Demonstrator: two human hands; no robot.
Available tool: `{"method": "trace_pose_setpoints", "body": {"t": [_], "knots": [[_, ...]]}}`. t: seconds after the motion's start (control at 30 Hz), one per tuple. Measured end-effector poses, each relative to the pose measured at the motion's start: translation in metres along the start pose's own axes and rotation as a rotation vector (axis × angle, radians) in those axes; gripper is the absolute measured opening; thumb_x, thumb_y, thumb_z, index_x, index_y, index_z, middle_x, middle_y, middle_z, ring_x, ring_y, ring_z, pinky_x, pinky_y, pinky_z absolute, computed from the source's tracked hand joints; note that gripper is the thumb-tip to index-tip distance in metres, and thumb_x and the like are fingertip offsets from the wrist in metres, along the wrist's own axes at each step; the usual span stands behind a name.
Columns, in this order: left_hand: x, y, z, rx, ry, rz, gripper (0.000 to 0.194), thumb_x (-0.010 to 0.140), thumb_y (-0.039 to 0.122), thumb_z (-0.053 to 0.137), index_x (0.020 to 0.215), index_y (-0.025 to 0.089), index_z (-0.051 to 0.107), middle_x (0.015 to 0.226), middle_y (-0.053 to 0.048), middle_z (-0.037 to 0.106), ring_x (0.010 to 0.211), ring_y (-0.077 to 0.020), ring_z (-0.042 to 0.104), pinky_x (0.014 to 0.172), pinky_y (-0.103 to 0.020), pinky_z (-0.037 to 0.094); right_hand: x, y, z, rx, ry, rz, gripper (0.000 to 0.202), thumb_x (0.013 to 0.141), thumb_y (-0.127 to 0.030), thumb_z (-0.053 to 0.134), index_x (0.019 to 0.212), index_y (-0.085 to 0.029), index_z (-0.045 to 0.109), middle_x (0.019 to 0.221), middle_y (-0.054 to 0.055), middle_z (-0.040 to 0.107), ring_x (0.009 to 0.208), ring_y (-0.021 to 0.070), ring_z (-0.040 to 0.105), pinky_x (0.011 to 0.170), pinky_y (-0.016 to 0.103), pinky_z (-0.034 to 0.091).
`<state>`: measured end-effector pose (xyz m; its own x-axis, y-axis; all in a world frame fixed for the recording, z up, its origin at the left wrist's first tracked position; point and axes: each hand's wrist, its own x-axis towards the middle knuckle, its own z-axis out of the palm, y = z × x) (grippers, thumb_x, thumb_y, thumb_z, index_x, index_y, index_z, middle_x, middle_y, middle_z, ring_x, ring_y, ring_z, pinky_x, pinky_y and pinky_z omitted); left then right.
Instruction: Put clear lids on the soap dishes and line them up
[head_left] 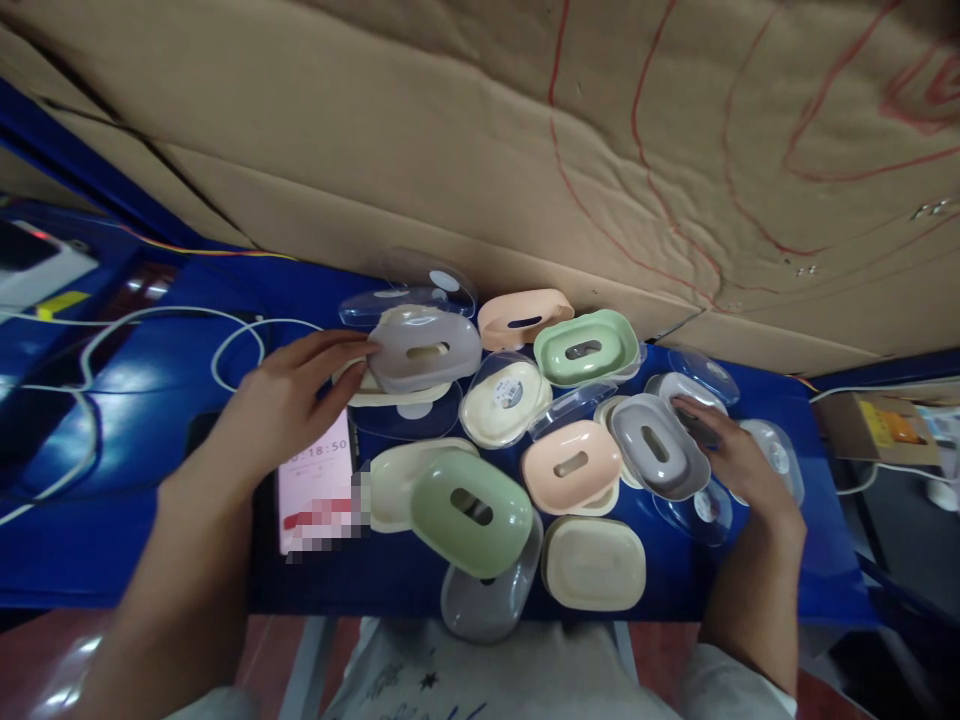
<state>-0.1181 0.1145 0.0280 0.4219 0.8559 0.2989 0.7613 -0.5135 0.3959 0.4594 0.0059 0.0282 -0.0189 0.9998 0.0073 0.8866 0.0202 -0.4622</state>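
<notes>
Pale grey slotted dish point(390, 368): just above centre of the frame, over a cream piece point(431, 395), which shows along its lower edge.
Left hand point(300, 385): left of centre; fingers and thumb meet the pale dish's left end (contact looks clear, but I cannot tell how firmly they close).
Darker grey slotted dish point(681, 465): right of centre, slot on a slant, tilted across the pieces about it.
Right hand point(742, 460): right of the frame; bent fingers at the darker dish's upper right edge. Cannot tell whether they grip it or only rest there.
Green slotted dish point(435, 520): lower centre, partly covering a cream piece to its left and a grey piece point(484, 608) below.
Peach slotted dish point(596, 470): between the green and darker grey dishes, just above a cream piece point(596, 565).
Light green dish point(551, 350): upper centre, hollow side up.
Labelled clear lid point(510, 393): near mid-frame, over cream.
Phone point(322, 480): left of the pieces, digits ending 18:50 (part of the screen is pixelated).
Table point(172, 560): blue, below a cardboard wall point(375, 150) with red lines.
</notes>
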Motion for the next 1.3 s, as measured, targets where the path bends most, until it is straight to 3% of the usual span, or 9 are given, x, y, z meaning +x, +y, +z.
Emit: {"method": "trace_pose_setpoints", "body": {"t": [0.27,0.43,0.53,0.7,0.8,1.0,1.1,1.2,1.3], "knots": [[0.0,0.0,0.0,0.006,-0.003,0.006,0.038,0.11,0.039,0.043,0.137,0.025,0.066,0.139,-0.01,0.068,0.123,-0.0298,0.07,0.107,-0.048,0.057,0.009,-0.019,0.022,-0.026,0.285,0.054,0.043,0.106,-0.05,0.055,0.137,-0.025,0.071,0.135,0.011,0.076,0.125,0.0316,0.072,0.11,0.054,0.056],[0.001,0.0,0.001,0.006,-0.016,-0.016,0.04,0.11,0.041,0.041,0.138,0.026,0.066,0.139,-0.009,0.069,0.123,-0.0296,0.07,0.107,-0.048,0.058,0.001,-0.04,0.006,0.068,0.299,-0.091,0.041,0.106,-0.046,0.055,0.142,-0.032,0.067,0.158,0.007,0.06,0.15,0.0293,0.054,0.126,0.055,0.041],[0.0,0.0,0.001,0.005,-0.021,-0.039,0.041,0.109,0.041,0.042,0.141,0.03,0.066,0.139,-0.008,0.068,0.123,-0.0293,0.07,0.108,-0.049,0.057,-0.014,-0.014,-0.013,-0.094,0.363,0.013,0.052,0.102,-0.051,0.059,0.151,-0.035,0.06,0.161,0.01,0.056,0.154,0.0325,0.048,0.128,0.058,0.035],[-0.001,-0.004,0.005,0.012,-0.031,-0.021,0.042,0.109,0.04,0.042,0.143,0.029,0.063,0.141,-0.008,0.067,0.125,-0.0293,0.07,0.109,-0.047,0.057,-0.044,0.076,-0.023,-0.297,0.316,0.635,0.101,0.065,-0.07,0.086,0.152,-0.027,0.057,0.159,0.034,0.046,0.146,0.0615,0.044,0.107,0.083,0.037],[-0.002,-0.006,0.006,0.042,-0.024,-0.021,0.042,0.11,0.04,0.041,0.142,0.027,0.063,0.141,-0.008,0.068,0.124,-0.0301,0.07,0.106,-0.046,0.057,-0.049,0.092,-0.022,-0.252,0.314,0.569,0.1,0.063,-0.069,0.089,0.147,-0.025,0.059,0.154,0.033,0.051,0.145,0.0554,0.05,0.111,0.071,0.042],[-0.001,-0.005,0.005,0.009,-0.044,-0.02,0.042,0.11,0.04,0.04,0.143,0.027,0.062,0.143,-0.008,0.066,0.125,-0.0294,0.069,0.108,-0.046,0.056,-0.02,-0.005,-0.023,-0.061,0.386,0.042,0.098,0.082,-0.064,0.082,0.165,-0.034,0.039,0.166,0.015,0.046,0.152,0.0375,0.047,0.125,0.058,0.04],[-0.001,-0.006,0.005,0.004,-0.057,-0.031,0.042,0.11,0.039,0.04,0.143,0.025,0.062,0.142,-0.009,0.067,0.125,-0.0293,0.069,0.107,-0.045,0.056,0.004,-0.056,-0.025,-0.074,0.206,-0.199,0.092,0.088,-0.059,0.081,0.166,-0.037,0.038,0.174,0.01,0.038,0.159,0.0355,0.038,0.13,0.056,0.035],[-0.001,-0.008,0.006,0.005,-0.054,-0.031,0.042,0.11,0.039,0.041,0.143,0.024,0.062,0.142,-0.01,0.067,0.125,-0.0295,0.07,0.108,-0.046,0.056,0.027,-0.075,-0.029,-0.098,0.128,-0.298,0.089,0.093,-0.058,0.077,0.168,-0.036,0.036,0.176,0.009,0.035,0.16,0.0353,0.038,0.131,0.054,0.034],[-0.002,-0.008,0.006,0.01,-0.054,-0.037,0.043,0.11,0.039,0.041,0.143,0.024,0.063,0.142,-0.011,0.067,0.125,-0.0296,0.069,0.108,-0.046,0.056,0.044,-0.072,-0.032,-0.186,0.249,-0.331,0.083,0.096,-0.055,0.074,0.168,-0.035,0.037,0.176,0.009,0.035,0.16,0.0375,0.037,0.131,0.059,0.034]]}}
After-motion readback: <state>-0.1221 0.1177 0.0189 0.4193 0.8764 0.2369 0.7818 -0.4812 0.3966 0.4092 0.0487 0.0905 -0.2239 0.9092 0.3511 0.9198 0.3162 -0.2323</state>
